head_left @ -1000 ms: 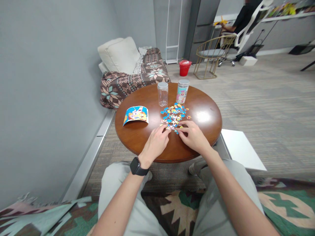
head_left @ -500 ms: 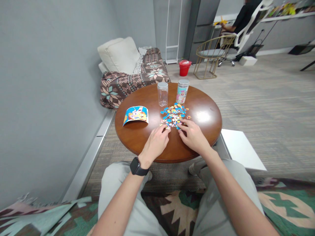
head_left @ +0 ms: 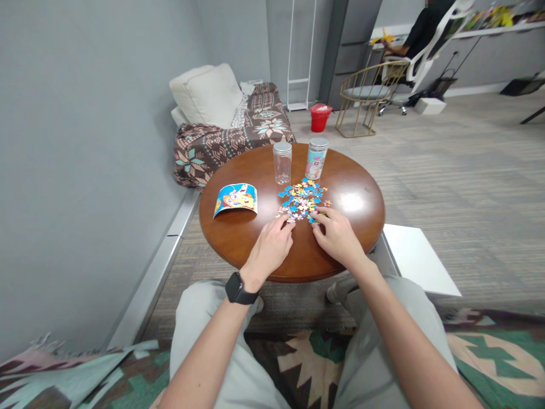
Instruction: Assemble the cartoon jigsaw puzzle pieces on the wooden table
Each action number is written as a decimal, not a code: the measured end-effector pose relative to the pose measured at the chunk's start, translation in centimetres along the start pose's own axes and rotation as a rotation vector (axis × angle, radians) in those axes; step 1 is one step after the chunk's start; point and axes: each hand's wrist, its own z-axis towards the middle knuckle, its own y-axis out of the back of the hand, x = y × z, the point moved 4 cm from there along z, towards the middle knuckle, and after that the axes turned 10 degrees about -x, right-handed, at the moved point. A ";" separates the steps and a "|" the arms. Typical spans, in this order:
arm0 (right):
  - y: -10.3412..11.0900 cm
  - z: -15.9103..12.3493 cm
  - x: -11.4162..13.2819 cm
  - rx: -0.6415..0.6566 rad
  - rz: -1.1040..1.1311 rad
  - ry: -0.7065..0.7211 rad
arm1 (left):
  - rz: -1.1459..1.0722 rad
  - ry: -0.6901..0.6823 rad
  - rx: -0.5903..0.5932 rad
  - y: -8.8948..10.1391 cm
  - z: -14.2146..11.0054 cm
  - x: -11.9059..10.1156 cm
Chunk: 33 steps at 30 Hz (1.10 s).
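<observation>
A loose heap of small jigsaw puzzle pieces (head_left: pixel 303 199), blue, yellow and pink, lies on the round brown wooden table (head_left: pixel 238 244). At the heap's near left edge is my left hand (head_left: pixel 275 241), its thumb and fingers apart, fingertips touching the outer pieces. My right hand (head_left: pixel 338 233) rests at the near right edge, fingers spread and the tips on pieces there. Neither hand visibly lifts a piece. Behind the heap stand a see-through jar (head_left: pixel 283 165) with a silver lid and a jar with a cartoon label (head_left: pixel 315 160). A curved picture card (head_left: pixel 235 199) lies to the left.
A patterned daybed with white cushions (head_left: pixel 208 94) stands beyond the table, against the grey wall. Farther back are a red bin (head_left: pixel 319 118), a gold wire chair (head_left: pixel 366 94) and a seated person (head_left: pixel 419 34). A white box-like surface (head_left: pixel 419 255) is at the table's right.
My right hand has shifted slightly right, and a few pieces by its fingertips have moved right too. My left hand stays nearly where it was.
</observation>
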 end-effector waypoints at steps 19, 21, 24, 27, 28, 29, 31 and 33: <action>-0.1 0.1 0.0 0.019 -0.006 -0.001 | -0.001 -0.012 0.038 0.0 0.1 0.0; -0.2 0.0 0.0 0.033 -0.003 0.008 | -0.004 -0.016 0.034 0.0 0.1 0.0; -0.2 0.1 0.2 0.049 0.013 0.039 | 0.002 -0.018 0.018 0.0 0.0 0.0; -0.1 0.2 0.4 0.046 0.026 0.044 | 0.006 -0.026 0.009 0.0 0.0 0.0; 0.0 0.3 0.4 0.038 0.033 0.039 | 0.004 -0.030 0.011 0.0 0.0 0.0; 0.0 0.3 0.4 0.028 0.044 0.037 | 0.000 -0.033 0.013 0.0 0.1 0.0; 0.1 0.4 0.5 0.010 0.077 0.048 | -0.005 -0.037 0.018 0.1 0.1 -0.1; 0.2 0.4 0.8 0.017 0.119 0.083 | -0.008 -0.037 0.025 0.1 0.2 -0.1</action>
